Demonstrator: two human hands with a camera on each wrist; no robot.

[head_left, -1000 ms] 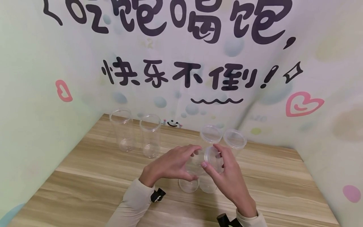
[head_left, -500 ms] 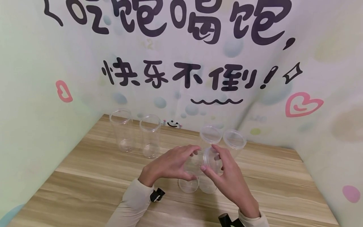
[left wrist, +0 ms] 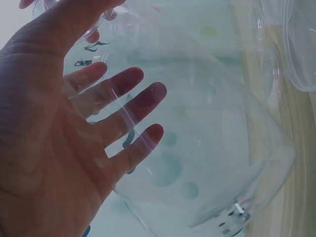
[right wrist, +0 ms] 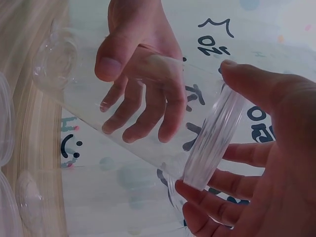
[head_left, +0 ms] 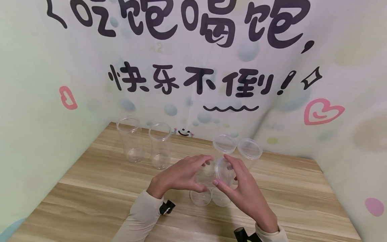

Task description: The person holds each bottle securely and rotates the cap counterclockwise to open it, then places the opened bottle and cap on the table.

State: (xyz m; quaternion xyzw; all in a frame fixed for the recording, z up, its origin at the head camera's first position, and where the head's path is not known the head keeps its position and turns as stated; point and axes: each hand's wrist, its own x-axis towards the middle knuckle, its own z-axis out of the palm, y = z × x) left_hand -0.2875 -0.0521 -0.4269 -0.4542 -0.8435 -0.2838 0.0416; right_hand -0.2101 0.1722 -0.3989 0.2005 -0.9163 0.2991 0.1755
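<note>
In the head view my left hand [head_left: 179, 173] grips the side of a clear plastic cup [head_left: 205, 174] that lies on its side above the table. Its base points left. My right hand [head_left: 246, 195] holds the clear ridged lid [right wrist: 215, 138] at the cup's right end, thumb on one edge and fingertips on the other. Through the transparent wall, the left wrist view shows the spread fingers [left wrist: 133, 111] of my left hand. Two clear round pieces [head_left: 201, 197] sit on the table just below the held cup, partly covered by it and the left thumb.
Two tall clear cups without lids [head_left: 160, 144] stand at the back left. At the back right are two lidded cups [head_left: 250, 148], their lower parts partly hidden by my right hand. A printed wall cloth [head_left: 193, 84] rises behind the wooden table [head_left: 99, 188].
My right fingertips and the lid have shifted slightly left, while the right wrist has swung slightly right and down. My left hand keeps its grip on the cup almost unmoved.
</note>
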